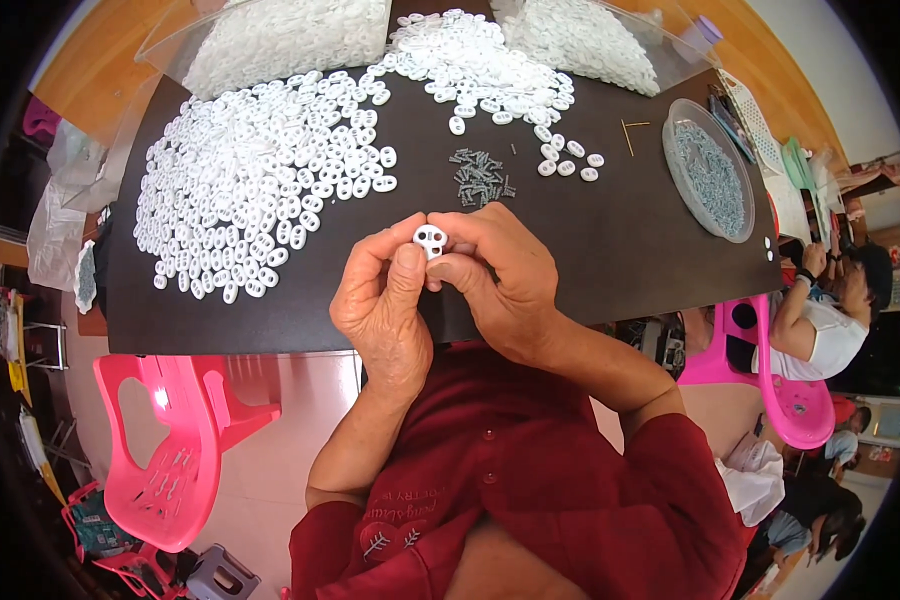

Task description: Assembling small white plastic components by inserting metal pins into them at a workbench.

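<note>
Just over the table's near edge, my left hand (390, 290) and my right hand (500, 275) meet, both closed on one small white plastic piece (429, 238). Its face shows several dark holes; the fingertips cover its rim. Beyond my hands lies a small heap of grey pins or springs (480, 178), too small to tell which. To the left spreads a wide pile of oval white plastic pieces with holes (240, 180). Another pile of white pieces (485, 65) lies at the far middle, and several stray ones (568, 160) lie right of it.
Two clear bins of white parts stand at the back, one left (290, 40) and one right (580, 40). A round clear tub (710, 170) of small grey parts sits at the right. Pink chairs stand left (165, 450) and right (800, 405). Another person (830, 310) sits at the right.
</note>
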A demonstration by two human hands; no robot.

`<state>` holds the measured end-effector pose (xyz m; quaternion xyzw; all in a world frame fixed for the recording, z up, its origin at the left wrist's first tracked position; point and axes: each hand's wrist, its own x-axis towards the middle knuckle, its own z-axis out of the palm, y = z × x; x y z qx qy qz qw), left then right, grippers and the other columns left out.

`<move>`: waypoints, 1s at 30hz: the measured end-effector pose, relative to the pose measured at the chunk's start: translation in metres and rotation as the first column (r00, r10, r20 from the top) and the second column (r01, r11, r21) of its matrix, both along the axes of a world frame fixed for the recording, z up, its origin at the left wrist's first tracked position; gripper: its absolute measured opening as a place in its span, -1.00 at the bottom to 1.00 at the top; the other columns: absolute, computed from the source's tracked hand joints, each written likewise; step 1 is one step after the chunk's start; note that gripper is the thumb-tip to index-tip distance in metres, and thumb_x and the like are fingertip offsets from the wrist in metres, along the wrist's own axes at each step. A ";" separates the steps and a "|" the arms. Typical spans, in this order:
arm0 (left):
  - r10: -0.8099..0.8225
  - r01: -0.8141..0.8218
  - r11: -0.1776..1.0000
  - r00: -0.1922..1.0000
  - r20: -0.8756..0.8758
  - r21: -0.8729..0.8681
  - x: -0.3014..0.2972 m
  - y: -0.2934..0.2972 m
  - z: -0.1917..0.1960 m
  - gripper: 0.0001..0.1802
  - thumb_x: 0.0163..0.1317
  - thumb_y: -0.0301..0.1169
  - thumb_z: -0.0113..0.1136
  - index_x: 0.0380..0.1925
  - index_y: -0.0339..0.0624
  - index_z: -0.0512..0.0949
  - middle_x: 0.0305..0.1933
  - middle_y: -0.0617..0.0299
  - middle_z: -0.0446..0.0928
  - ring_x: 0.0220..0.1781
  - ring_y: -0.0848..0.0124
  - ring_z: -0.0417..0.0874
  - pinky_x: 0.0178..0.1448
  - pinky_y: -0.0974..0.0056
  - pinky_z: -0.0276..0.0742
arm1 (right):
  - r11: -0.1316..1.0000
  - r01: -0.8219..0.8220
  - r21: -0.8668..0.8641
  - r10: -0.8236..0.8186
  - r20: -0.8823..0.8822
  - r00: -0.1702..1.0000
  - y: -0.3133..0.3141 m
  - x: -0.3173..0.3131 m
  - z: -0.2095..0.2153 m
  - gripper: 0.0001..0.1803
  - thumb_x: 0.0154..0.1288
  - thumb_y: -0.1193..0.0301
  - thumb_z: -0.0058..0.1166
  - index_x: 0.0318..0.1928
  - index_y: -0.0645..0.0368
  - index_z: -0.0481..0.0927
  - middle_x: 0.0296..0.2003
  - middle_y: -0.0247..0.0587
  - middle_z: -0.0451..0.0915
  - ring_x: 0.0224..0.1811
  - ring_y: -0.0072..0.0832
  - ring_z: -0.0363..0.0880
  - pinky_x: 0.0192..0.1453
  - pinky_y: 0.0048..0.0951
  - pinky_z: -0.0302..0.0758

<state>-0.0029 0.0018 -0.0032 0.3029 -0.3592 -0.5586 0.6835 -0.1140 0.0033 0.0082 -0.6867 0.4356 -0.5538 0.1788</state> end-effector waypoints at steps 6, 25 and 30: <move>0.022 -0.022 1.000 1.000 -0.009 -0.018 -0.001 0.002 0.002 -0.79 0.28 -0.47 0.09 -0.15 -0.39 0.51 -0.25 0.20 0.53 -0.36 0.58 0.44 -0.31 0.49 0.38 | 0.989 -0.005 -0.148 -0.016 -0.137 0.991 -0.004 -0.001 0.000 -0.66 0.07 0.62 0.17 -0.08 0.29 0.52 -0.38 -0.23 0.54 -0.45 -0.50 0.41 -0.43 -0.54 0.35; 0.065 -0.062 0.994 0.997 0.038 -0.094 -0.003 0.013 -0.001 -0.85 0.31 -0.47 0.04 -0.22 -0.34 0.49 -0.31 0.30 0.45 -0.30 0.61 0.40 -0.14 0.49 0.37 | 0.956 -0.001 -0.292 -0.042 -0.139 0.989 0.000 0.003 -0.004 -0.77 0.21 0.53 0.07 -0.11 0.30 0.47 -0.43 -0.22 0.53 -0.50 -0.43 0.37 -0.43 -0.46 0.30; 0.099 -0.088 0.989 0.991 0.089 -0.118 -0.004 0.011 -0.003 -0.87 0.32 -0.46 0.03 -0.24 -0.32 0.49 -0.33 0.32 0.41 -0.32 0.63 0.36 -0.17 0.51 0.33 | 0.957 -0.001 -0.291 -0.033 -0.112 0.993 0.000 0.006 -0.005 -0.77 0.20 0.55 0.07 -0.11 0.31 0.47 -0.44 -0.22 0.53 -0.51 -0.43 0.37 -0.44 -0.46 0.30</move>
